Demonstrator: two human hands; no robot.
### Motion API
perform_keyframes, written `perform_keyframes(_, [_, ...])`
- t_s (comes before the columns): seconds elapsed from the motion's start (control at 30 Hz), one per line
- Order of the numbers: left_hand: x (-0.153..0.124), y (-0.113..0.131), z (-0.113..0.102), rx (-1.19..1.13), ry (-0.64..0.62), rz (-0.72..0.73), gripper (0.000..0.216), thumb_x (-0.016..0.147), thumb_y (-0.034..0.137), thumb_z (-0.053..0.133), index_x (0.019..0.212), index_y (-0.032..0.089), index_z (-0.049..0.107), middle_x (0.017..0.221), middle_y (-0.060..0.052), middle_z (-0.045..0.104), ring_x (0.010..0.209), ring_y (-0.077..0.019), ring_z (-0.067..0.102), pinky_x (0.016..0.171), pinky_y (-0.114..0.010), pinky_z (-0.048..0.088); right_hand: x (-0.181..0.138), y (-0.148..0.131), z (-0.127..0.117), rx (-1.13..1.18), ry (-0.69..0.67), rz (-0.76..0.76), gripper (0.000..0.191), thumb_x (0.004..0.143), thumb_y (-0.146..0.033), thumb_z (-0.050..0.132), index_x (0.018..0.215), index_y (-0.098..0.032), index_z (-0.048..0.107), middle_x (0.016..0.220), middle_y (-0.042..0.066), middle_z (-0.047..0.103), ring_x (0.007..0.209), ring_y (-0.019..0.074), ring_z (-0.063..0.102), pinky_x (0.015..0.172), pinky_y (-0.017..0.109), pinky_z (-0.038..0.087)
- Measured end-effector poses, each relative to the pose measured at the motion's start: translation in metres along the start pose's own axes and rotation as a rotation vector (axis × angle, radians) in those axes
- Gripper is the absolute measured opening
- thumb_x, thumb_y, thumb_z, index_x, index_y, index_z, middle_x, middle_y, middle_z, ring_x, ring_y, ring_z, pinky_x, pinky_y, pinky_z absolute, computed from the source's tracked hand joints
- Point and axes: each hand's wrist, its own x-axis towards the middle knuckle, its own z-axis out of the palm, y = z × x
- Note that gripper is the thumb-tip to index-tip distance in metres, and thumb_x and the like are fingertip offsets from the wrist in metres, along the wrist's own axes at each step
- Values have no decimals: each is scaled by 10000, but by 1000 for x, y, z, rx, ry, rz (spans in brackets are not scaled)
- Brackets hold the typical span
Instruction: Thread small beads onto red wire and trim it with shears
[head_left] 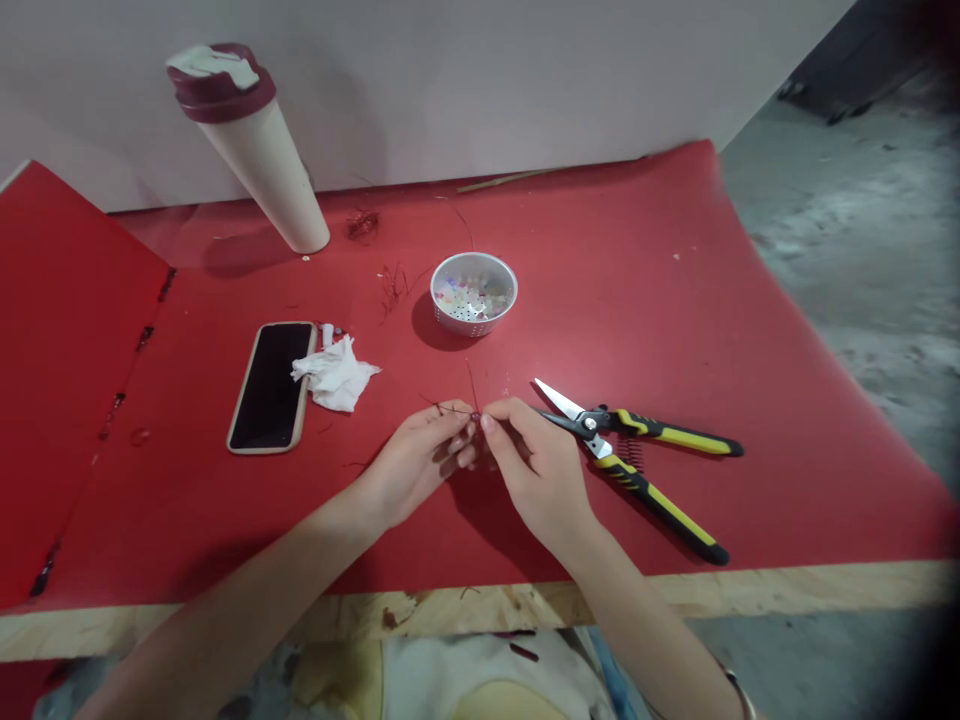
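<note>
My left hand point(424, 455) and my right hand point(536, 465) meet over the red table cover point(675, 330), fingertips pinched together on a thin dark red wire point(471, 395) with a small bead where they touch. The wire's ends stick up and to the left. A small white perforated bowl point(474, 293) of pale sequins or beads stands just beyond the hands. Open snips with yellow and black handles point(637, 450) lie immediately right of my right hand.
A phone point(270, 385) lies face up at the left beside a crumpled white tissue point(335, 373). A cream tumbler with a maroon lid point(251, 140) stands at the back left. Wire scraps point(390, 283) lie near the bowl. The wooden table edge point(750, 585) runs along the front.
</note>
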Motion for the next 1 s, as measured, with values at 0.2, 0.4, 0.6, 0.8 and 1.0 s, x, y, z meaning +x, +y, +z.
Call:
perform_keyframes(0.2, [-1, 3, 3, 58, -15, 12, 208, 816, 200, 534, 621, 130, 515, 578, 25, 389, 534, -85, 429, 562, -206, 359, 1, -3, 0, 211, -17, 85, 161, 891, -280, 450, 759, -228, 527, 664, -3, 611, 544, 132, 557, 526, 264, 438])
perform_keyframes(0.4, [-2, 4, 0, 66, -53, 24, 196, 830, 219, 512, 660, 127, 546, 612, 15, 397, 558, -92, 443, 582, -219, 353, 2, -5, -1, 203, -3, 73, 164, 883, -257, 467, 735, -225, 532, 631, -14, 611, 518, 121, 532, 510, 254, 412])
perform_keyframes(0.6, [-2, 1, -3, 91, -45, 35, 166, 811, 261, 566, 700, 139, 555, 624, 19, 418, 552, -87, 434, 584, -221, 353, 1, -3, -2, 217, 5, 82, 169, 886, -269, 462, 738, -222, 529, 623, -12, 604, 537, 129, 558, 522, 258, 430])
perform_keyframes(0.8, [-1, 2, -2, 122, -58, 39, 163, 811, 250, 576, 693, 141, 551, 581, 31, 416, 545, -80, 427, 616, -218, 371, 1, -1, 0, 251, 5, 115, 156, 884, -309, 467, 766, -225, 525, 661, 0, 600, 593, 147, 600, 585, 286, 505])
perform_keyframes(1.0, [-2, 5, -1, 98, -41, 21, 171, 787, 256, 598, 673, 138, 552, 552, 38, 399, 531, -80, 436, 596, -216, 368, 1, 0, 1, 361, 35, 140, 68, 847, -312, 536, 860, -247, 548, 759, 9, 616, 616, 155, 609, 619, 317, 525])
